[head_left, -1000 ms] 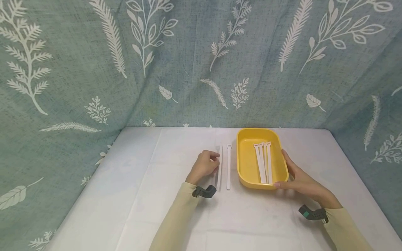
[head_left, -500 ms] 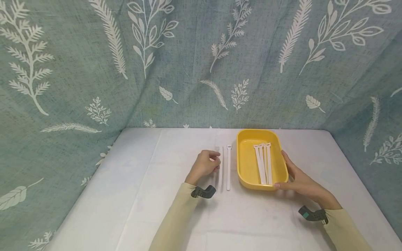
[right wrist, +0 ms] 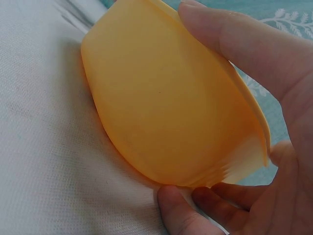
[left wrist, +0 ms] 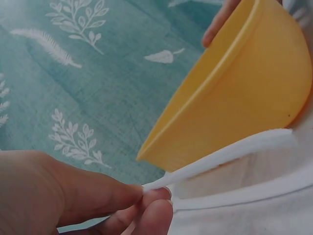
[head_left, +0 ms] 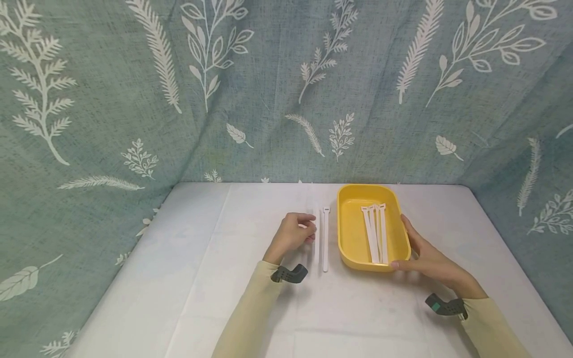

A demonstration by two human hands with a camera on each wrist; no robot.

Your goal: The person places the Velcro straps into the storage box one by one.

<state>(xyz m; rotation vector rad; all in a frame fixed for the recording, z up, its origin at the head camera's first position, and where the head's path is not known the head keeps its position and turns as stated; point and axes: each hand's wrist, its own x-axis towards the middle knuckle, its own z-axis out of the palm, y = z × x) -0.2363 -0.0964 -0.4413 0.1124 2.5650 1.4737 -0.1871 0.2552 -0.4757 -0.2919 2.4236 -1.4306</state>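
Note:
My left hand [head_left: 292,232] pinches a thin white hook-and-loop cable tie [left wrist: 215,157] between thumb and fingers. The head view shows this tie edge-on and faint, while in the left wrist view its free part slants up to the right over the table. Just right of it, a second white cable tie [head_left: 326,243] with a slotted head lies straight on the cloth. My right hand [head_left: 429,256] grips the yellow tray [head_left: 349,233] at its near right corner, thumb at the rim and fingers around the outer wall [right wrist: 161,98]. Inside the tray lie several more white ties [head_left: 383,236], slotted heads away from me.
A white cloth [head_left: 241,298] covers the table. Behind it hangs a blue-green curtain [head_left: 268,99] with white leaf prints. Each wrist carries a dark camera, such as the left wrist camera [head_left: 291,274].
The tie in my left hand has shifted slightly right, closer to the tie on the cloth. My left fingers moved a little with it. The right hand and tray stay put.

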